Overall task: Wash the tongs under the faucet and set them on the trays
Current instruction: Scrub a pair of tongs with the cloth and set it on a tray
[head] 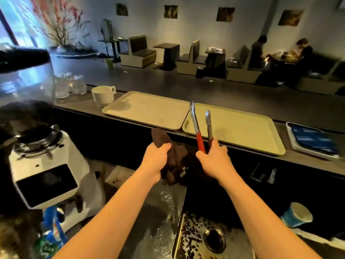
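Above the sink (214,238): my right hand (214,157) grips the tongs (200,126), tips spread, over the right tray (242,131); left hand (156,157) clutches a cloth (173,152). Placing step, I judge; next, lower them flat.

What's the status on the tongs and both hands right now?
Right hand gripping tongs by the red handles, tips open above right tray. Left hand clutching brown cloth. Both trays bare, nothing blocking.

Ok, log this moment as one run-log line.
stage: tongs over trays | right hand: holds tongs, tips apart | left hand: grips brown cloth | trays: bare | faucet: not in view
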### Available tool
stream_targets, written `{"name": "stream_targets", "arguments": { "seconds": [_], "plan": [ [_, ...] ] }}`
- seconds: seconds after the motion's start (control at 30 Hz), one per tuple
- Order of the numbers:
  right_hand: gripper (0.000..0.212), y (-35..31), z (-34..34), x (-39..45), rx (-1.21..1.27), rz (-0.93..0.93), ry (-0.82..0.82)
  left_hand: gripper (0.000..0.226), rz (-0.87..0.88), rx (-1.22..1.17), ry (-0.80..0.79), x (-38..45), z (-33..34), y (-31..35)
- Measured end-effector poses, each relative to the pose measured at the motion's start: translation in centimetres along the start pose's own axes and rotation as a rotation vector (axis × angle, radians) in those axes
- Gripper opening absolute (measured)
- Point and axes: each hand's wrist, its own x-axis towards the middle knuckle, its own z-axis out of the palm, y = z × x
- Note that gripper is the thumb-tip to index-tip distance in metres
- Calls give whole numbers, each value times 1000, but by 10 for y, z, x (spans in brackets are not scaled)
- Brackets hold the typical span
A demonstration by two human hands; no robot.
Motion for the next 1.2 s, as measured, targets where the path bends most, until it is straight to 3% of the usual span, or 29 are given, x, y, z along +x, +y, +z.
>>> {"name": "stream_targets", "arguments": {
  "seconds": [0.17,0.53,0.6,0.67,0.8,0.97,1.07,1.2],
  "plan": [
    [69,-16,5,50,91,226,12,17,-38,38,-38,25,21,4],
    [80,-31,24,81,155,283,43,16,-21,47,-2,52,10,8],
    [86,-29,19,76,3,244,64,14,-23,36,4,52,8,9],
    [86,-25,14,69,-164,138,204,13,-26,41,11,49,5,10],
    [57,-32,14,42,-153,-190,412,23,-34,14,22,33,-10,7],
    [2,-51,42,2,125,-431,125,23,-10,-19,122,0,-52,-9],
    [17,-62,78,-30,141,-544,-34,13,8,-74,230,-31,-97,-24],
    [9,-79,135,-77,131,-659,-267,22,-19,-83,390,-83,-170,-49]
  ]
}}
